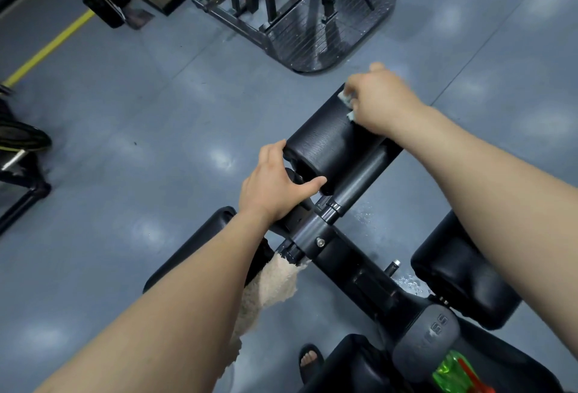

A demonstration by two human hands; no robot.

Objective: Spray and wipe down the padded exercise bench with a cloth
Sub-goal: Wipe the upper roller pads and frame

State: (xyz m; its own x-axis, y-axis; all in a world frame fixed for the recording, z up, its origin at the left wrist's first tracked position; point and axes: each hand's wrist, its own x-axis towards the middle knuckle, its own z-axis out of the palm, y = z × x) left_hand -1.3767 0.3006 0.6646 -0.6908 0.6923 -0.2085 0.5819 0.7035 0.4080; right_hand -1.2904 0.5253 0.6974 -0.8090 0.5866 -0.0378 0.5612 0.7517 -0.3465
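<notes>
**A:** What could go wrong from here?

**B:** Going from the left, the left hand (275,184) is what stops the roller pad (328,145) from turning. If that grip slackens, I think the pad spins under the wiping and the cloth (344,99) only skids. The beige towel (272,286) hangs loose off the bench (341,256) frame under the left forearm, so a nudge could drop it. Right of the frame there are wet spots on the floor (367,214), and a sandalled foot (309,358) stands near, so a slip is possible. At the near right the green spray bottle (450,372) lies on the bench and might roll off if the frame gets shaken.

**A:** And how are the hands placed?

**B:** The left hand grips the near-left end of the roller pad, thumb across the end face and fingers curled over the top. The left forearm reaches in from the near left, above the towel. The right hand (383,101) is stretched to the far end of the same pad, knuckles up and fingers bent over the small white cloth, pressing it to the surface. Only its corners peek out.
</notes>
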